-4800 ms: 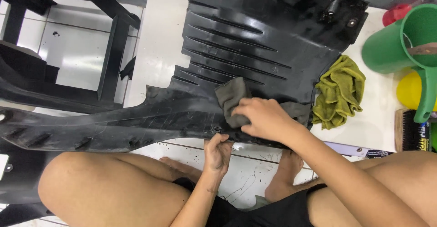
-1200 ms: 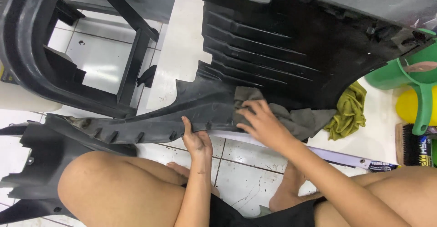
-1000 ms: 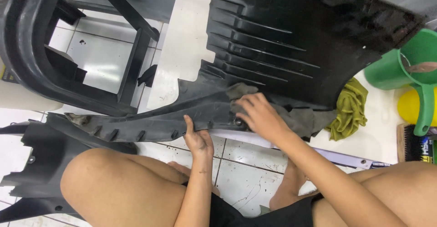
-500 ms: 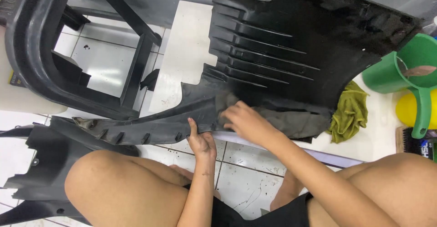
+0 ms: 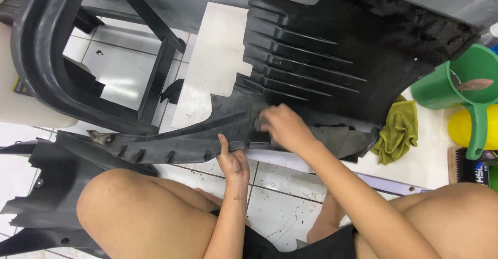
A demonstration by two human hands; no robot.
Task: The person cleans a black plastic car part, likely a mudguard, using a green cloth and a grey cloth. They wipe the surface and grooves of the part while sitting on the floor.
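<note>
The left hand (image 5: 233,160) is gripping the near edge of a big black plastic panel (image 5: 321,67) that is lying on the white tile floor (image 5: 285,196). The right hand (image 5: 285,126) is pressing down on the panel; it is blurry, so I cannot tell how far open it is. A green rag (image 5: 399,134) is lying to the right, near a green jug (image 5: 461,82).

A white tiled floor (image 5: 290,207) is carrying a black plastic panel (image 5: 332,56) under the hands, with a green rag (image 5: 399,134) and green jug (image 5: 456,82) lying right of them.
</note>
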